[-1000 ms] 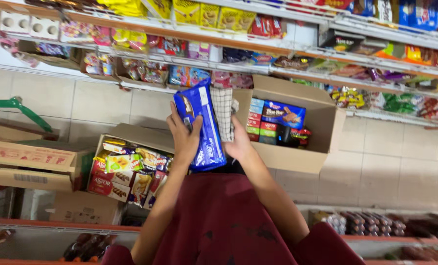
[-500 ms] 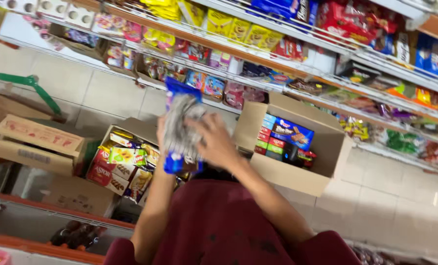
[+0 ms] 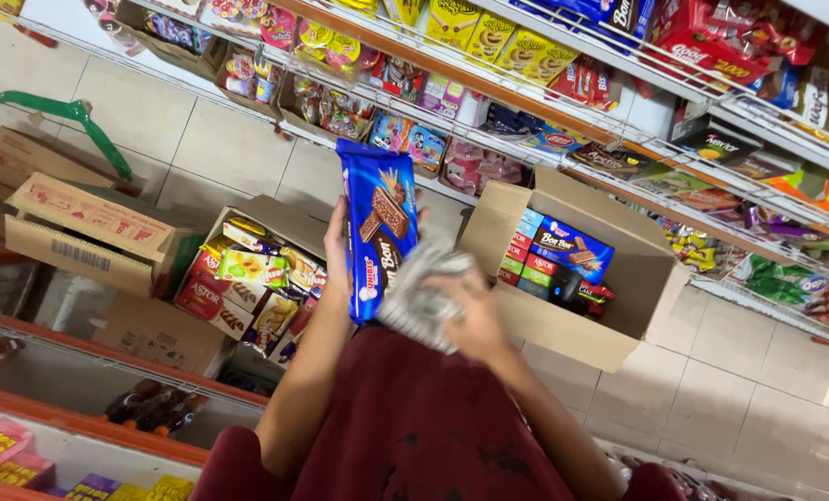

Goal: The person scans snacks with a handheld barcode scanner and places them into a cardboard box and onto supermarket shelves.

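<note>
My left hand (image 3: pixel 337 243) holds a long blue biscuit packet (image 3: pixel 378 225) upright in front of my chest. My right hand (image 3: pixel 468 311) grips a crumpled grey and white cloth (image 3: pixel 421 301) and presses it against the lower right side of the packet. The hand and cloth are blurred. Both forearms reach up from a dark red garment (image 3: pixel 414 427) at the bottom of the view.
An open cardboard box (image 3: pixel 609 306) with blue and red packets stands on the tiled floor to the right. Another open box (image 3: pixel 247 278) of mixed snacks sits at the left, closed cartons (image 3: pixel 90 227) beyond it. Wire shelves (image 3: pixel 544 102) of snacks run above.
The view has tilted and shifted. My right hand with the cloth has slid down from the packet's front to its lower right side, uncovering the blue packet.
</note>
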